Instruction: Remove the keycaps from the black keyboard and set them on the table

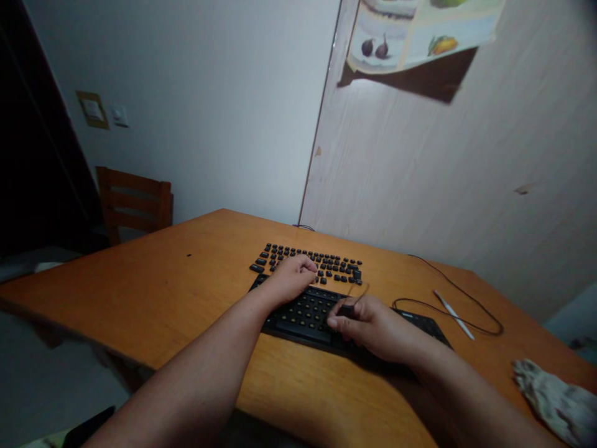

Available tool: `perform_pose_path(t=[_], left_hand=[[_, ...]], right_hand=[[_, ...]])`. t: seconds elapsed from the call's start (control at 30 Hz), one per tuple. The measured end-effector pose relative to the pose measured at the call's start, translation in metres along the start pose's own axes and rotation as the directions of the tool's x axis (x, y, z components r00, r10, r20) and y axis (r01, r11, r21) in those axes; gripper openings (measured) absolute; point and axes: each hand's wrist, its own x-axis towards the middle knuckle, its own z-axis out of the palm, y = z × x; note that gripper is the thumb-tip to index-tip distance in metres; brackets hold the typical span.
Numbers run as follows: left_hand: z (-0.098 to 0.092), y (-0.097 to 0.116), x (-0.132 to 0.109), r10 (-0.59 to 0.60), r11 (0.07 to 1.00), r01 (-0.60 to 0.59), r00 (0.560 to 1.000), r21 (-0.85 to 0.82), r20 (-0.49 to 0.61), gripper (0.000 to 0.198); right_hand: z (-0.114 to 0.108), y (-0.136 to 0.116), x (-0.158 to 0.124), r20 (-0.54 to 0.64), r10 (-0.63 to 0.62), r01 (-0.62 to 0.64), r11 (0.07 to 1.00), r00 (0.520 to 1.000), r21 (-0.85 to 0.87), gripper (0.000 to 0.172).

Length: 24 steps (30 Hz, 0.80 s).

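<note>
A black keyboard (303, 311) lies across the table with many of its keycaps off, its switches bare. Behind it, loose black keycaps (326, 261) are laid out in rows on the tabletop. My left hand (296, 274) reaches over the keyboard's back edge to these rows; its fingers are curled together, and whatever they may hold is hidden. Over the middle of the keyboard, my right hand (364, 320) is closed on a keycap puller (347, 309), a small dark piece with thin wire loops pointing up and away.
A thin cable (489, 330) loops on the right of the wooden table (196, 311), passing a white pen-like stick (454, 316). A crumpled cloth (559, 398) lies at the near right. A wooden chair (135, 199) stands beyond the left edge; walls rise behind.
</note>
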Motion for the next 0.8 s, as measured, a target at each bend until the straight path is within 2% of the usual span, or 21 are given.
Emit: perform_pose_path(t=[0.17, 0.4, 0.57, 0.8], left_hand=[[0.001, 0.001, -0.001, -0.011, 1.000, 0.011, 0.999, -0.006, 0.036, 0.017], [0.003, 0.005, -0.005, 0.002, 0.999, 0.003, 0.994, -0.039, 0.113, 0.018], [0.003, 0.009, -0.009, 0.024, 1.000, -0.023, 0.978, -0.008, 0.205, 0.017], [0.002, 0.009, -0.011, 0.023, 1.000, -0.022, 0.960, -0.006, 0.278, 0.018]], right_hand=[[0.006, -0.001, 0.002, -0.023, 0.041, -0.041, 0.999, 0.999, 0.013, 0.027], [0.016, -0.006, 0.007, -0.105, 0.199, -0.182, 0.971, 0.974, 0.155, 0.033], [0.020, -0.004, 0.012, -0.225, 0.226, -0.172, 0.956, 0.948, 0.236, 0.016], [0.019, -0.004, 0.013, -0.248, 0.352, -0.246, 0.894, 0.902, 0.374, 0.012]])
